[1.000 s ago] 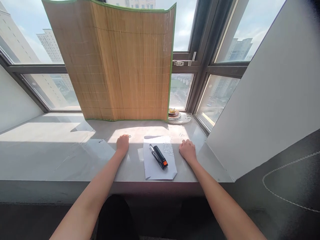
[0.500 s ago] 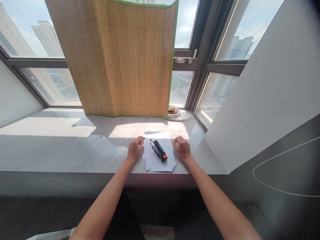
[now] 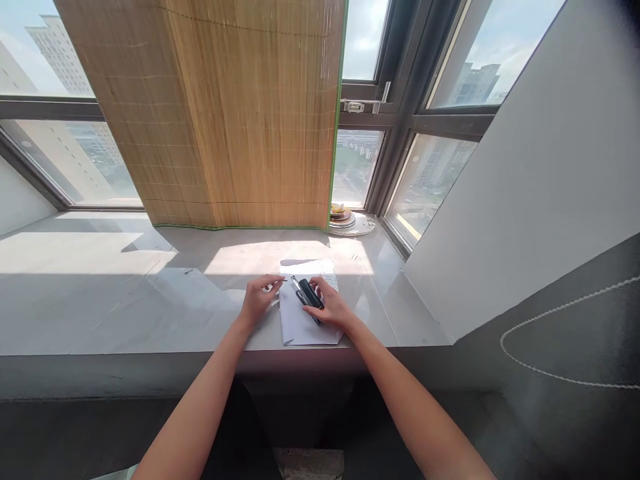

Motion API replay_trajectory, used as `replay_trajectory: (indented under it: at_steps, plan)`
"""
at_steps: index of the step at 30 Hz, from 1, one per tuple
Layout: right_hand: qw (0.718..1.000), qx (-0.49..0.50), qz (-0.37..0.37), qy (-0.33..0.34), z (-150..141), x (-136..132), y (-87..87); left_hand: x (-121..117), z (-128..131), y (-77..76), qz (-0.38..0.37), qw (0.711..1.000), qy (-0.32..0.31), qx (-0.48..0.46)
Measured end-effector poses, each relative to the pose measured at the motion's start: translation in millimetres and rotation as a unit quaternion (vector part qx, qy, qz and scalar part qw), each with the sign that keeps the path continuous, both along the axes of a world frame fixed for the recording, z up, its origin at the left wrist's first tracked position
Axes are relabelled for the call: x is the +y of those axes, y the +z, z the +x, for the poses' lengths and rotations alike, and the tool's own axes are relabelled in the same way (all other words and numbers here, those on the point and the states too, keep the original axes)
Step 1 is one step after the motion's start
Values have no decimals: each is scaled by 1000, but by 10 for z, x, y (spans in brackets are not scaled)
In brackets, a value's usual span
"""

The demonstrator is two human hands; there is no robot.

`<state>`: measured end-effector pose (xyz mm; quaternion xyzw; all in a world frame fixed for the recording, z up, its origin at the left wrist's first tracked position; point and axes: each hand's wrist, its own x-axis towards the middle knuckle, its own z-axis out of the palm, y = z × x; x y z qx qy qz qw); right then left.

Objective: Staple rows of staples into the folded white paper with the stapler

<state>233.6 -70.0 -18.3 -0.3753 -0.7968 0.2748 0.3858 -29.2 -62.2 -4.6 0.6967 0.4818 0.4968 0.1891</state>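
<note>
On a stack of white paper (image 3: 295,330) lies a black stapler (image 3: 309,293), slanted, with its metal magazine showing apart from the black top. My right hand (image 3: 330,305) grips it from the right, thumb at the near side and fingers at the far side. The hand covers the stapler's near right end. Just left of the paper, my left hand (image 3: 260,297) pinches a small thin strip (image 3: 284,279) between thumb and fingertips. It looks like a strip of staples, held close to the magazine's far end.
The pale stone windowsill (image 3: 125,313) carries the paper and ends at a near edge. A bamboo blind (image 3: 250,133) stands against the window behind. Stacked plates (image 3: 345,220) sit in the far right corner. A white beaded cord (image 3: 520,360) hangs at the right.
My right hand has moved left from beside the paper and taken hold of the stapler. My left hand has turned, bringing the small strip toward the stapler. The view has shifted slightly.
</note>
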Motion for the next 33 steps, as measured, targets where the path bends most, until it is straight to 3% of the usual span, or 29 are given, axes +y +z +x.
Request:
replay_trajectory:
  at_steps: [5,14,20,25,33]
  plan:
    - [1000,25,-12,1,15,-15,8,-33,3,32,-14,1000,-7,7]
    - [999,31,28,-11,19,-30,-19,-16,-19,-23,-24,999,-31,4]
    - [995,79,57,-8,43,-43,-49,-49,-1,-9,-26,996,-85,12]
    - [994,105,38,-20,55,-44,-27,-79,12,3,-49,990,-134,9]
    - [991,126,24,-20,63,-53,4,-85,-4,8,-55,987,-151,17]
